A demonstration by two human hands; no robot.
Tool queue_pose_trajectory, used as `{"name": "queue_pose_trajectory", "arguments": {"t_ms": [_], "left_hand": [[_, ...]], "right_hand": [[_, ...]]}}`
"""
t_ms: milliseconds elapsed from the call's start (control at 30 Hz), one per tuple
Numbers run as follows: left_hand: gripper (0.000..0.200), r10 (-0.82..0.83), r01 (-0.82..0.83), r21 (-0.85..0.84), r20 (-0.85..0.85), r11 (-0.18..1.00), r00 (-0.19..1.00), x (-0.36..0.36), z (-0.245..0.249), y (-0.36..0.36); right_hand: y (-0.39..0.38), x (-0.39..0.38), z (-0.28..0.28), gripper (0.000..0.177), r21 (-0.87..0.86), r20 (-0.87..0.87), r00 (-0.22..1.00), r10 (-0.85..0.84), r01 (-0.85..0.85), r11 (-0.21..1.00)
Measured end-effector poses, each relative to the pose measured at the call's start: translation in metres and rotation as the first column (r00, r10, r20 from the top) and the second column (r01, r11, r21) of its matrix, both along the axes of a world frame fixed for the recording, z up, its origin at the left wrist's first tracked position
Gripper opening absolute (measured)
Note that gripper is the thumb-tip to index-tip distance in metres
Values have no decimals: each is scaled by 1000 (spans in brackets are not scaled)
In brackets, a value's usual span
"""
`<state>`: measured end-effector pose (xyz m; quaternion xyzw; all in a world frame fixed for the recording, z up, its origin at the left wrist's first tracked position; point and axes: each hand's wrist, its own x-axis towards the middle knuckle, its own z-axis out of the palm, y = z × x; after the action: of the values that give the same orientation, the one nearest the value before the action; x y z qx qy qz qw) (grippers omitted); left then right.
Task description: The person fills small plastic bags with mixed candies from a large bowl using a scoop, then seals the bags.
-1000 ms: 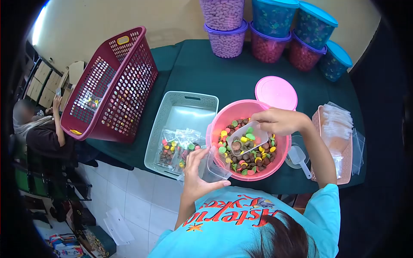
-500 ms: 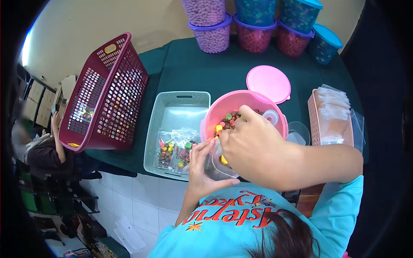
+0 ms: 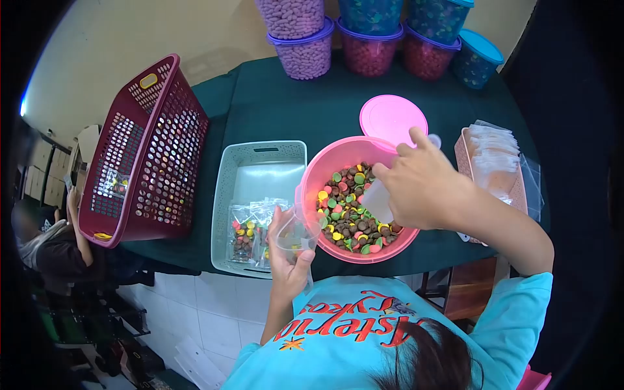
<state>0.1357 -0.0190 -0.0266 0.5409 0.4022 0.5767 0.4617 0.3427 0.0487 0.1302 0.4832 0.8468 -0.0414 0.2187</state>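
Observation:
My left hand [image 3: 284, 263] is wrapped round a clear plastic cup [image 3: 298, 229] at the left rim of the pink tub [image 3: 406, 244]. Multicoloured button-shaped sweets [image 3: 351, 211] fill the bottom of the tub. Over the tub's right side, my right hand [image 3: 422, 185] grips a translucent scoop [image 3: 378, 200], whose handle end shows above the fingers. Filled clear bags [image 3: 244, 237] lie in the pale green basket [image 3: 224, 195], just left of my left hand.
A pink lid [image 3: 394, 120] lies behind the tub. Lidded tubs [image 3: 369, 55] line the back. At right, a pink basket [image 3: 465, 159] holds clear bags [image 3: 494, 153]. A maroon basket [image 3: 153, 143] stands at left, with another person [image 3: 62, 244] beyond it.
My right hand has lifted away from my left hand and moved right, showing the scoop. My left hand has shifted slightly left with the cup, and the tub's contents are more exposed.

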Motion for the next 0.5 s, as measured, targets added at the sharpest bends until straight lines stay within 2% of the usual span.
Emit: {"name": "queue_pose_trajectory", "arguments": {"t_ms": [33, 100, 133, 200, 367, 500], "left_hand": [[84, 4, -4, -1, 4, 1000, 1000, 1, 2, 0], [81, 25, -25, 18, 8, 1000, 1000, 5, 8, 1], [81, 35, -35, 21, 11, 999, 999, 6, 9, 1], [77, 54, -53, -44, 27, 998, 998, 7, 10, 1], [75, 128, -128, 10, -60, 992, 990, 8, 5, -4], [71, 180, -179, 21, -115, 984, 977, 8, -1, -12]], "right_hand": [[3, 1, -13, 33, -1, 4, 1000, 4, -4, 1000], [9, 9, -49, 26, 102, 167, 982, 89, -107, 989], [12, 13, -67, 26, 105, 171, 980, 98, -117, 988], [17, 18, -101, 22, 339, -9, 967, 254, -236, 911], [31, 14, -130, 31, 376, -146, 876, 459, -380, 845], [38, 13, -117, 30, 218, -180, 869, 461, -422, 880]]}}
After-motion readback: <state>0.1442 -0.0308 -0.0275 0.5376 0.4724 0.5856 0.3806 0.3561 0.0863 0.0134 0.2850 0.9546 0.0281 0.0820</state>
